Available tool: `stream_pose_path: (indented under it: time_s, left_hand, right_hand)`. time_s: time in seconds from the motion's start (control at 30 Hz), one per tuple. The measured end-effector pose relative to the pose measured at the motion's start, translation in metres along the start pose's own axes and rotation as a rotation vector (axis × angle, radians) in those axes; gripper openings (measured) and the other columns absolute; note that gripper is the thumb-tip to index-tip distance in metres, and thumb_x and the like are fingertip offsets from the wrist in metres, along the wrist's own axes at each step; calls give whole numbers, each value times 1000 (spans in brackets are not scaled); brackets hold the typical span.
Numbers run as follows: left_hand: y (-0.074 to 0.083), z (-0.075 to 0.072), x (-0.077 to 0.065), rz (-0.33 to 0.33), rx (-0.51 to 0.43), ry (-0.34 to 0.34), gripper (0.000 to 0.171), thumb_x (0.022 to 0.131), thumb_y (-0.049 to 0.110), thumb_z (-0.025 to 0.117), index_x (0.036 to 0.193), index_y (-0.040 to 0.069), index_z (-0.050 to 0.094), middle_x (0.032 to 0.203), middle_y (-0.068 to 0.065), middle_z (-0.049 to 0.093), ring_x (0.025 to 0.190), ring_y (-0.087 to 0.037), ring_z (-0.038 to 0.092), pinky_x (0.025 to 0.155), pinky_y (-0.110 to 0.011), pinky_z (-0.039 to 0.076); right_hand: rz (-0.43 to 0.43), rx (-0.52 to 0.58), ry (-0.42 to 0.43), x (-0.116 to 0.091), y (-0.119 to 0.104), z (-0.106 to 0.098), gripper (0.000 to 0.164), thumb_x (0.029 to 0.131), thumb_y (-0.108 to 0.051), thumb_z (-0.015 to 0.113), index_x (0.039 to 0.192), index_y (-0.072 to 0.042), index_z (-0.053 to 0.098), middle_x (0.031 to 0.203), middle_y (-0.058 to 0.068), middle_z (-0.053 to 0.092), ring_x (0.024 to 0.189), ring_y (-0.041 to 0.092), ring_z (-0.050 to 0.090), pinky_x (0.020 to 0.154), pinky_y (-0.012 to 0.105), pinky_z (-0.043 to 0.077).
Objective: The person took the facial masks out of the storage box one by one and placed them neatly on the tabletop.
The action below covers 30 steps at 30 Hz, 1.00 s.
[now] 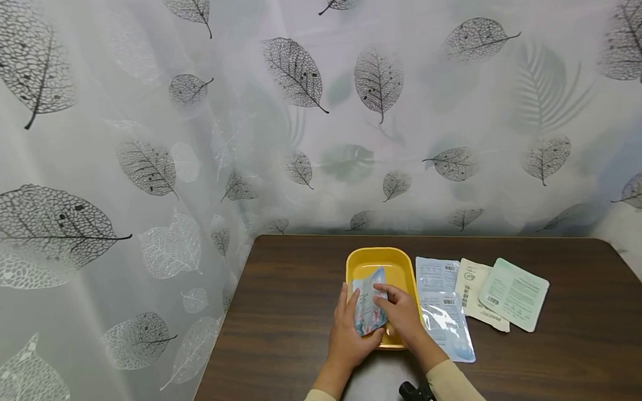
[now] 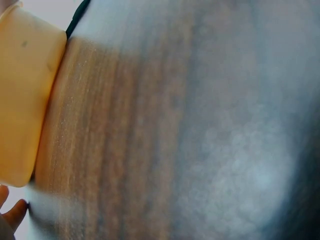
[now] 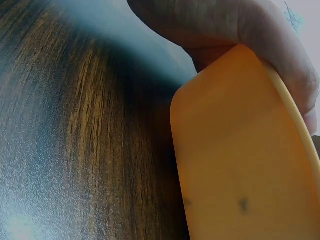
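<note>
A small floral packet (image 1: 370, 310), pale blue and white with pink spots, is held over the yellow tray (image 1: 399, 275) in the head view. My left hand (image 1: 347, 338) grips it along the left side, thumb at its lower edge. With bent fingers and thumb, my right hand (image 1: 403, 314) pinches its right side. From the left wrist, the tray's outer wall (image 2: 30, 95) fills the left edge, and fingertips (image 2: 16, 215) show beneath it. In the right wrist view, my right hand (image 3: 270, 37) arches over the rim of the tray (image 3: 240, 150); the packet is hidden there.
Shiny pale blue packaging (image 1: 447, 324) lies right beside the tray. Farther right, a cream packet (image 1: 470, 298) is partly covered by a mint green one (image 1: 515, 293). All rest on a dark wooden table (image 1: 287, 287). A leaf-patterned curtain (image 1: 317, 134) hangs behind and to the left.
</note>
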<state>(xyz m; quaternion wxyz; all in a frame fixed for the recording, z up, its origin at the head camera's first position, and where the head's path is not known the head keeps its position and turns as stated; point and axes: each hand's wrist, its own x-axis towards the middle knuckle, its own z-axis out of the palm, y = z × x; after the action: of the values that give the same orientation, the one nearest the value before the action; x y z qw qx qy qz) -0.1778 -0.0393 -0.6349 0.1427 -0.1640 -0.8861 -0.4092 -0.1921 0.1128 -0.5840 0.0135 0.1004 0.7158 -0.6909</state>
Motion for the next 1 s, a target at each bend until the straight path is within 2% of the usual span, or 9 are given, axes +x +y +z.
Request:
stream_pose_path:
  time_s: [0.03, 0.2, 0.37, 0.57, 0.77, 1.0]
  left_hand:
    - [0, 0, 0, -1, 3, -3, 89, 75, 46, 82, 151, 14, 47, 167, -13, 29, 139, -39, 49, 93, -56, 56]
    - [-1, 1, 0, 2, -1, -2, 90, 75, 45, 81, 152, 14, 47, 168, -13, 29, 139, -38, 49, 93, -56, 55]
    - [0, 1, 1, 7, 7, 4, 89, 75, 46, 80, 151, 12, 48, 168, -14, 29, 137, -39, 51, 92, -55, 56]
    - [0, 0, 1, -8, 1, -5, 89, 76, 47, 80, 151, 13, 48, 168, -13, 28, 138, -40, 50, 94, -56, 55]
    - [-1, 1, 0, -16, -3, -10, 88, 75, 47, 80, 151, 15, 48, 168, -12, 28, 138, -39, 50, 93, -56, 56]
    - [-2, 2, -1, -8, -11, -2, 90, 74, 47, 81, 153, 17, 47, 168, -12, 29, 138, -38, 50, 89, -54, 57]
  right_hand:
    - [7, -24, 4, 0, 0, 0, 43, 98, -11, 63, 139, 2, 60, 137, 24, 64, 115, 24, 62, 87, 17, 51]
    - [14, -66, 12, -1, 1, -1, 50, 100, -16, 61, 145, 1, 54, 147, 22, 57, 126, 28, 59, 96, 21, 52]
    - [-3, -21, 37, -3, -1, -2, 48, 100, -14, 60, 146, -1, 54, 148, 22, 56, 126, 29, 57, 87, 12, 49]
    - [-91, -34, 111, -7, -2, -3, 44, 99, -14, 61, 143, -7, 59, 145, 18, 60, 123, 26, 60, 83, 10, 49]
    - [-172, 19, 151, -11, 0, -6, 44, 100, -11, 62, 143, -8, 60, 143, 18, 61, 114, 21, 64, 81, 11, 53]
    - [-292, -2, 180, -16, -12, -7, 43, 98, -6, 63, 140, -9, 63, 141, 16, 64, 113, 25, 66, 82, 10, 52]
